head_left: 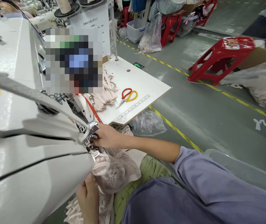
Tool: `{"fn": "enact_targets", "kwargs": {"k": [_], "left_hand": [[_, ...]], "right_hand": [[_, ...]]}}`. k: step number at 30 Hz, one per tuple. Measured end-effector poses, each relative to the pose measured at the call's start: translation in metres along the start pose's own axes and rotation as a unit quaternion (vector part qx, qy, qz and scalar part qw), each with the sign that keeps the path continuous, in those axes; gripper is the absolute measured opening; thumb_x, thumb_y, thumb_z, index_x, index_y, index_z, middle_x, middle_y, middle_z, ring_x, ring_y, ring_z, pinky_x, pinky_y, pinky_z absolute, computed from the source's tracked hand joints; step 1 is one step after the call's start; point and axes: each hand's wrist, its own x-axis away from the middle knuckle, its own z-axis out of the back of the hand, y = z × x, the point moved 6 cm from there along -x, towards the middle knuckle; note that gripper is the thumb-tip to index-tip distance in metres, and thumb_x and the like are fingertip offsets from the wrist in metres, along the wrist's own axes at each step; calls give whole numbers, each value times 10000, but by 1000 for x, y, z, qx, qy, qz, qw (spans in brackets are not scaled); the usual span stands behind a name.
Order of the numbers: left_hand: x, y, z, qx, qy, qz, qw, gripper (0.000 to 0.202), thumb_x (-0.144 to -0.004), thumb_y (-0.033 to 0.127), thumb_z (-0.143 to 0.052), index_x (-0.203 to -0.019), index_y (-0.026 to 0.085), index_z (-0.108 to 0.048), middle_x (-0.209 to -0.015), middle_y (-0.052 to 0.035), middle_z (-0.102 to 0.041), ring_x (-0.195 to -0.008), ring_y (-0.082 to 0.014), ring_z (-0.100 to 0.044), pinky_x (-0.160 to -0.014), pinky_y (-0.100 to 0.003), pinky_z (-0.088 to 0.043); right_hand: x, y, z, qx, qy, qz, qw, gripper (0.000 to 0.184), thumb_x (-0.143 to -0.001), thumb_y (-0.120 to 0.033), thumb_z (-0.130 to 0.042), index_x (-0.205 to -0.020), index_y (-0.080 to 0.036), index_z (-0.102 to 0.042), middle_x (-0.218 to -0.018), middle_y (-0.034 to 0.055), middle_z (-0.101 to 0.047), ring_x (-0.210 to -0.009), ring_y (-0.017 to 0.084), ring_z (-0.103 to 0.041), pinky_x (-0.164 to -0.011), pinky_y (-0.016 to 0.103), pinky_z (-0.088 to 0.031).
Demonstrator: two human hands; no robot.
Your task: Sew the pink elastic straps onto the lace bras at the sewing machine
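A pale pink lace bra lies under the needle end of a white sewing machine, its cup bulging toward my lap. My left hand is below the machine head, fingers closed on the near edge of the lace. On the far side of the needle, my right hand reaches in beside the metal presser foot. The machine parts hide its fingertips, so its grip does not show. More lace and straps hang down by my left wrist.
Red-and-yellow-handled scissors and a heap of pale straps lie on the white table, near a printed ruler. A red strip runs toward the needle. Red stools and plastic bags stand on the floor beyond.
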Motion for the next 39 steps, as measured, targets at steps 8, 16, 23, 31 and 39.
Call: {"fn": "enact_targets", "kwargs": {"k": [8, 16, 23, 31, 39], "left_hand": [[-2, -4, -4, 40, -19, 54, 998, 399, -889, 527, -511, -732, 179, -626, -665, -35, -641, -649, -207, -604, -561, -270, -446], [-2, 16, 2, 9, 86, -1, 996, 282, -848, 447, -617, -857, 167, -647, -723, -4, -610, -605, -142, -561, -572, -241, -444], [-3, 24, -2, 35, 91, -27, 995, 226, -828, 392, -646, -877, 182, -578, -780, 14, -582, -608, -112, -535, -580, -233, -437], [-4, 25, -2, -10, 65, -10, 998, 316, -822, 471, -628, -957, 195, -554, -849, -4, -595, -636, -136, -552, -622, -279, -450], [4, 9, -21, 176, -185, 202, 945, 445, -875, 536, -588, -1163, 200, -632, -1167, -108, -681, -1166, -299, -603, -982, -418, -471]], "right_hand": [[0, -4, 3, -12, -11, -4, 1000, 91, -837, -153, -634, -920, -167, -597, -1070, 58, -586, -1004, 188, -566, -839, 266, -466], [1, -4, 8, -15, -13, 8, 1000, 137, -819, -94, -616, -939, -155, -597, -1076, 63, -563, -993, 178, -557, -858, 276, -468], [1, -3, 12, -31, -3, 25, 999, 98, -826, -139, -618, -915, -158, -582, -1054, 69, -553, -999, 183, -557, -853, 277, -458], [1, 1, 14, -52, -1, 19, 998, 116, -799, -123, -607, -904, -161, -574, -1064, 63, -553, -1004, 182, -551, -863, 278, -449], [4, -4, 18, -76, 13, -22, 997, 92, -785, -105, -622, -850, -161, -587, -1037, 53, -566, -949, 174, -561, -816, 270, -436]]}}
